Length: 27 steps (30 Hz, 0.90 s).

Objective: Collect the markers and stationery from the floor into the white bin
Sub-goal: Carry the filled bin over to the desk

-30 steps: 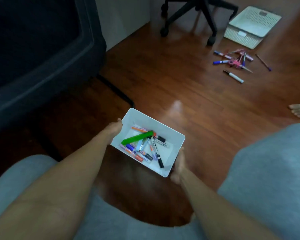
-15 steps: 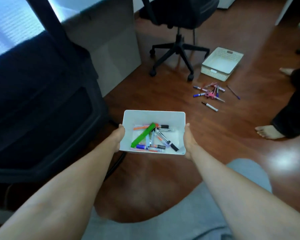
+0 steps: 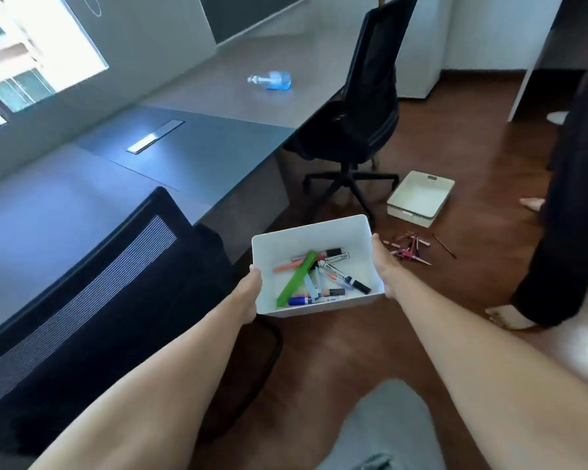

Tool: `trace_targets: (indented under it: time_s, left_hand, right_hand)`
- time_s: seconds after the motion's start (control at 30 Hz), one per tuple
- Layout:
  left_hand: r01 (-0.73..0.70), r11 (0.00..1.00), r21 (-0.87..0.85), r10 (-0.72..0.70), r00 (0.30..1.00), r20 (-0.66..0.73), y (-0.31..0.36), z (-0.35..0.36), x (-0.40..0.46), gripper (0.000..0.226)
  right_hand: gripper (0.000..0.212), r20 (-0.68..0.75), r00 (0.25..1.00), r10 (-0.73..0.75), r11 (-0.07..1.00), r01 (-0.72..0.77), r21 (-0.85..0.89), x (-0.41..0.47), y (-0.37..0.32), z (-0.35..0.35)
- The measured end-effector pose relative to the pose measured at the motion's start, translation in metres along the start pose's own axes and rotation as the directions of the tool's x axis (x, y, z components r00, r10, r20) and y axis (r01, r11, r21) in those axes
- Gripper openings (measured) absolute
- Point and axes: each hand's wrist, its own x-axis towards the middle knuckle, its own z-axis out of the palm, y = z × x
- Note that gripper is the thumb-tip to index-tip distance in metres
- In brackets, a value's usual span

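I hold the white bin above the floor, left hand and right hand each clasping a side. Several markers lie inside. More stationery remains scattered on the floor beyond, uncollected.

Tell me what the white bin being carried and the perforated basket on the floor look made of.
White bin: looks like smooth, matte moulded plastic, with thin plain walls and rounded corners. Perforated basket: probably plastic too, off-white, with rows of small holes along its rim and side; finish too far off to judge.
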Motion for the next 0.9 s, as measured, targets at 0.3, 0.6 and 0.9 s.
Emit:
trace_targets:
  time_s: [0.3, 0.6, 0.9]
  left_hand:
    - [-0.03, 0.996, 0.084, 0.037, 0.996, -0.086, 0.107, 0.004, -0.059, 0.051]
    - [-0.082, 0.993, 0.091, 0.084, 0.996, -0.016, 0.218, -0.008, -0.096, 0.047]
    - [-0.234, 0.972, -0.009, 0.234, 0.972, 0.023, 0.324, -0.063, -0.103, 0.047]
  right_hand:
    - [0.08, 0.024, 0.999, -0.03, 1.0, 0.03, 0.005, -0.087, -0.091, -0.017]
    - [0.075, 0.091, 0.995, -0.044, 0.999, 0.043, 0.016, -0.14, -0.198, -0.008]
    - [0.081, 0.244, 0.958, -0.151, 0.982, 0.173, -0.074, -0.14, -0.323, 0.056]
